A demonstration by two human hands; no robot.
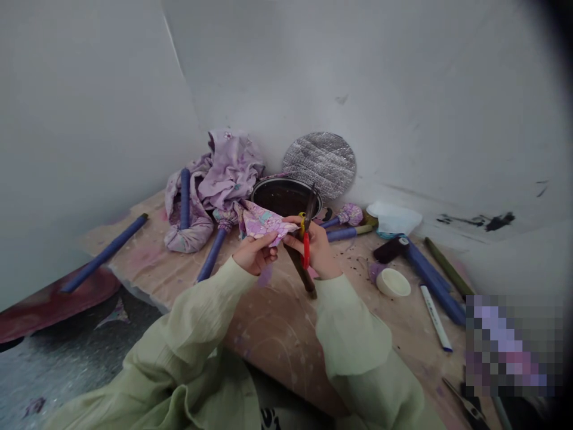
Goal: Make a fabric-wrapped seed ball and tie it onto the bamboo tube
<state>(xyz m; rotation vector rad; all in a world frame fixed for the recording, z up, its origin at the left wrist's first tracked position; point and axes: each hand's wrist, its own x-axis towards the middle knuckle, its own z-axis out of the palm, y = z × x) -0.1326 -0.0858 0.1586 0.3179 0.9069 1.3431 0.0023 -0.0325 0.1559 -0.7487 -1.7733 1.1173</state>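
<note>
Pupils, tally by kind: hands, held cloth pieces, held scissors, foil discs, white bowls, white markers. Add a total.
Hands (left hand, right hand): 2
Held floral cloth: 1
Held red-handled scissors: 1
Silver foil disc: 1
White bowl: 1
White marker: 1
Total: 7

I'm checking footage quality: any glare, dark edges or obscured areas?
Head view: glints on the silvery disc; head view: black curved shading along the right edge; head view: coarse pixelation hides detail at lower right; head view: held patterned cloth fairly readable.

Floral cloth [265,227] in left grip [255,255]
</note>
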